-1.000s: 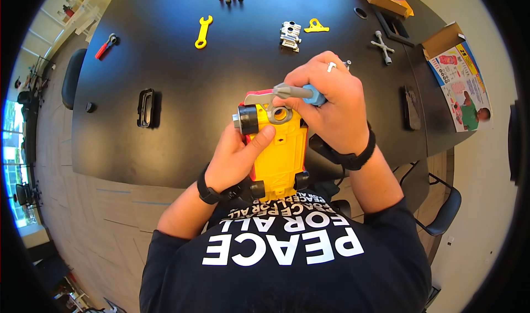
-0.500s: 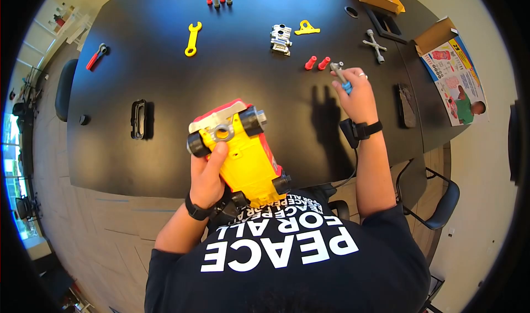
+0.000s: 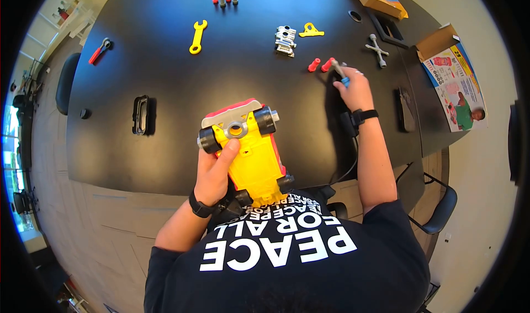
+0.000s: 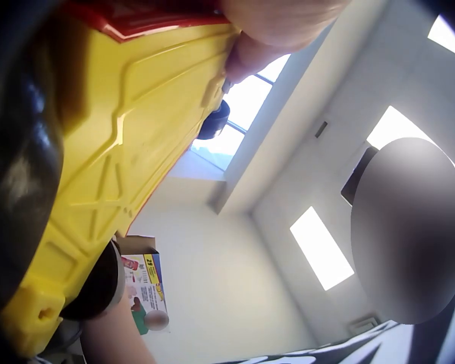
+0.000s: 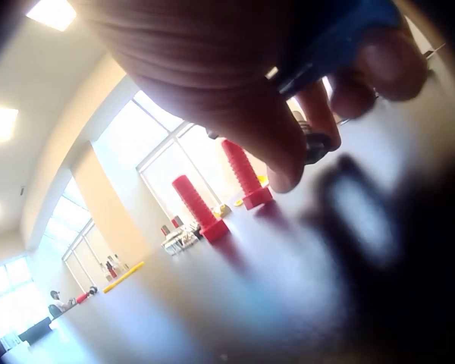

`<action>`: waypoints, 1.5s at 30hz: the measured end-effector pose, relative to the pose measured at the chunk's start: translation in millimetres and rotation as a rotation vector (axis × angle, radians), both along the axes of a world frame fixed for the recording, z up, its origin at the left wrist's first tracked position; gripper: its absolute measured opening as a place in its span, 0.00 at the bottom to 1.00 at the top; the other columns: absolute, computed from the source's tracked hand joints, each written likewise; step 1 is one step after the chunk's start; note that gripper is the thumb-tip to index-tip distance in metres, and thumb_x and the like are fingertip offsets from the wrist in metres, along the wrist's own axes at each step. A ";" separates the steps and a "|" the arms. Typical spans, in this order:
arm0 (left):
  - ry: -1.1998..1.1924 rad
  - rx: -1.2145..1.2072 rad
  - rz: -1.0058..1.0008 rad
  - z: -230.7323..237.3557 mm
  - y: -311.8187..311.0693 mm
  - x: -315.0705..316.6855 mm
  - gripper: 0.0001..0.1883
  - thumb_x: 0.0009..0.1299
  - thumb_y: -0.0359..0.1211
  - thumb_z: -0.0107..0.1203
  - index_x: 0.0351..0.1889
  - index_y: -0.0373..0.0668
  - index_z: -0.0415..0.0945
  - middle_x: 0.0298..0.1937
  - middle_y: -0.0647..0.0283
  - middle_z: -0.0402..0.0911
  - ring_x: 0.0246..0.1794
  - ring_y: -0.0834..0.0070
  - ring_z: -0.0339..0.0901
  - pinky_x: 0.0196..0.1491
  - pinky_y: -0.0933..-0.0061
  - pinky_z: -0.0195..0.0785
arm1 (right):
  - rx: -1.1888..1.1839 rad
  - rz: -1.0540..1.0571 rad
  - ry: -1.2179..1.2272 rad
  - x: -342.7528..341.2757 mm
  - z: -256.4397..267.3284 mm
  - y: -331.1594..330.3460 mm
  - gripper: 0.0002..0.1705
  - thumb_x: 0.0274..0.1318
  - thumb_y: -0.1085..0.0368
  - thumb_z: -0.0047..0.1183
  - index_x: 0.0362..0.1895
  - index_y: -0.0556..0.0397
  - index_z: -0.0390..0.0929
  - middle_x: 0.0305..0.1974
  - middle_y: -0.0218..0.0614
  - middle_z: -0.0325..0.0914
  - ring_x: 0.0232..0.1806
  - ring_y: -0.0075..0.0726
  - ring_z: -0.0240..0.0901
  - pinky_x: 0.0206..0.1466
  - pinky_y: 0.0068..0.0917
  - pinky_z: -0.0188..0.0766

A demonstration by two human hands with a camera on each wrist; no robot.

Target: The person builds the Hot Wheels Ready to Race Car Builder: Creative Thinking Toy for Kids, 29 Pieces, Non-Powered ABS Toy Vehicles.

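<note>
Right hand (image 3: pixel 358 89) has left the car (image 3: pixel 255 161) for the red bolts (image 3: pixel 314 65), clutching the screwdriver (image 3: pixel 339 70), which could topple one if swung; left hand (image 3: pixel 212 174) grips the car.

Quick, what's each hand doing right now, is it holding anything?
Left hand: closed, holding the red-and-yellow toy car.
Right hand: closed, holding the blue-handled screwdriver; whether it also grips the dark piece, I can't tell.

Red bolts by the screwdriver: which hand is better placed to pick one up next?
Probably the right hand: it's close beside the red bolts, though it also holds the screwdriver. The left hand is farther away and grips the toy car.
</note>
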State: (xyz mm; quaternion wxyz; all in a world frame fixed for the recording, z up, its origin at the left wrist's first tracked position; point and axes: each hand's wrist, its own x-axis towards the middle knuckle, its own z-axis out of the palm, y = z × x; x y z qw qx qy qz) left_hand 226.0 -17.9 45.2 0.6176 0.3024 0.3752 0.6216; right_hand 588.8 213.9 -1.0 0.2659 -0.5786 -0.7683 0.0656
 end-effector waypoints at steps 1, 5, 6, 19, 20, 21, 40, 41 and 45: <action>0.013 -0.009 -0.005 0.2 1.4 -0.4 0.24 0.87 0.35 0.61 0.77 0.37 0.74 0.68 0.61 0.86 0.66 0.72 0.85 0.70 0.65 0.77 | 0.058 -0.037 -0.023 -6.4 17.1 -6.8 0.19 0.57 0.71 0.75 0.54 0.52 0.90 0.51 0.46 0.90 0.57 0.60 0.85 0.62 0.49 0.82; 0.065 -0.047 -0.018 1.1 10.9 1.3 0.22 0.88 0.36 0.62 0.73 0.34 0.77 0.63 0.60 0.89 0.62 0.74 0.87 0.66 0.68 0.80 | -0.267 -0.077 0.771 -23.8 66.8 -46.1 0.11 0.69 0.67 0.73 0.51 0.54 0.88 0.39 0.32 0.88 0.37 0.29 0.85 0.44 0.29 0.79; 0.073 -0.065 -0.018 1.8 13.8 2.4 0.20 0.88 0.36 0.61 0.70 0.33 0.79 0.60 0.60 0.90 0.59 0.74 0.89 0.64 0.68 0.81 | -0.330 0.029 0.855 -38.1 89.7 -64.7 0.10 0.71 0.66 0.72 0.52 0.53 0.88 0.39 0.30 0.87 0.37 0.24 0.82 0.43 0.26 0.77; 0.313 0.058 -0.106 13.6 14.6 10.5 0.21 0.85 0.32 0.65 0.71 0.35 0.76 0.62 0.61 0.88 0.62 0.77 0.84 0.67 0.68 0.77 | -0.286 0.610 0.514 -138.2 141.7 -131.5 0.18 0.65 0.72 0.72 0.58 0.54 0.87 0.42 0.40 0.88 0.38 0.41 0.83 0.46 0.35 0.80; 0.351 0.078 -0.138 16.3 13.3 8.9 0.23 0.84 0.31 0.66 0.73 0.35 0.74 0.64 0.61 0.87 0.64 0.77 0.83 0.69 0.67 0.75 | -0.154 0.550 0.442 -142.1 141.5 -133.9 0.18 0.64 0.72 0.72 0.58 0.53 0.88 0.40 0.40 0.87 0.37 0.45 0.82 0.45 0.37 0.80; 0.389 0.098 -0.172 19.5 12.3 7.7 0.24 0.84 0.31 0.66 0.74 0.35 0.72 0.66 0.61 0.86 0.66 0.76 0.82 0.71 0.66 0.74 | -0.155 0.552 0.441 -145.2 141.8 -135.6 0.18 0.64 0.72 0.72 0.58 0.53 0.88 0.40 0.40 0.87 0.37 0.45 0.82 0.45 0.37 0.80; 0.621 0.264 0.148 42.3 0.7 0.8 0.27 0.81 0.27 0.67 0.70 0.34 0.64 0.69 0.48 0.81 0.67 0.69 0.82 0.69 0.65 0.74 | -0.116 0.561 0.296 -120.0 158.7 -171.0 0.35 0.64 0.80 0.66 0.74 0.47 0.81 0.48 0.43 0.79 0.39 0.48 0.81 0.43 0.42 0.80; 0.623 0.266 0.147 44.1 2.5 1.7 0.27 0.81 0.27 0.67 0.70 0.34 0.64 0.69 0.48 0.81 0.67 0.69 0.82 0.69 0.65 0.74 | -0.115 0.564 0.298 -119.3 159.2 -171.8 0.36 0.63 0.79 0.68 0.75 0.44 0.83 0.48 0.43 0.79 0.40 0.49 0.81 0.43 0.42 0.81; 0.774 0.287 0.201 49.4 6.9 2.3 0.28 0.75 0.22 0.70 0.65 0.35 0.64 0.79 0.32 0.71 0.76 0.52 0.78 0.72 0.58 0.73 | 0.035 0.525 0.283 -122.5 155.8 -174.9 0.33 0.60 0.77 0.72 0.70 0.46 0.87 0.48 0.41 0.80 0.39 0.48 0.81 0.43 0.41 0.81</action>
